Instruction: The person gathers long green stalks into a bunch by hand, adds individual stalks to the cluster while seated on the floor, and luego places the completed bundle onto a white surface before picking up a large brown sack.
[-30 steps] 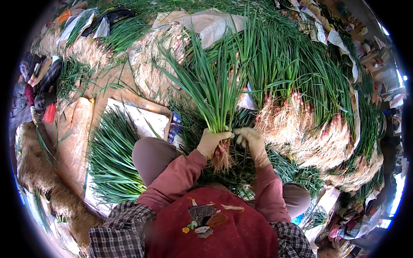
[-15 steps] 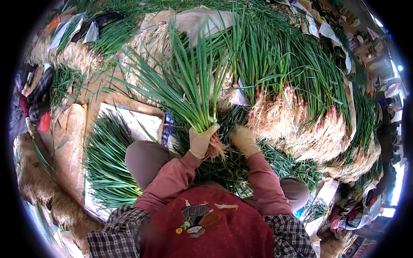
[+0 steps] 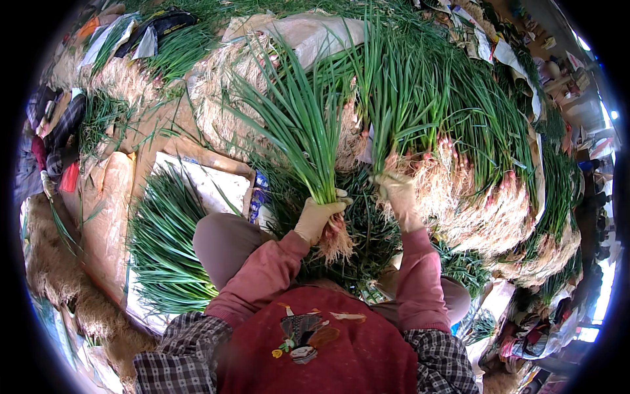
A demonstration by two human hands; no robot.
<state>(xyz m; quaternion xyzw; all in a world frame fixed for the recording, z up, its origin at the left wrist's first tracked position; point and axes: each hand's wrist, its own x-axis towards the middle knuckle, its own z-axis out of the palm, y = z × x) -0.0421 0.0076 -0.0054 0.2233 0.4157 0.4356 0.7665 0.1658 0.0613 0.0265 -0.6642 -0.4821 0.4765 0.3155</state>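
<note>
A bunch of spring onions (image 3: 307,141) stands in my gloved left hand (image 3: 319,217), its long green leaves fanning upward and away. The fingers wrap the pale stems just above the stringy roots (image 3: 336,241). My gloved right hand (image 3: 398,195) is at the left edge of a big heap of spring onions (image 3: 453,118), closed around a few stems, with some roots hanging beside the fingers. The palm side of this hand is hidden. On a white sheet (image 3: 216,189) to the left lies another pile of spring onions (image 3: 169,243), leaves toward the far side.
Loose cut leaves (image 3: 351,262) cover the ground between my knees. Farther off, a pale sack (image 3: 321,38) lies over more spring onions. Brown sheeting (image 3: 111,223) and a heap of root trimmings (image 3: 72,289) are at the left. Another person's sleeve (image 3: 64,125) shows at the far left.
My right hand has moved away and rightward from beside the bunch to the heap, closing on stems there. My left hand has shifted slightly right and nearer, its bunch now more upright.
</note>
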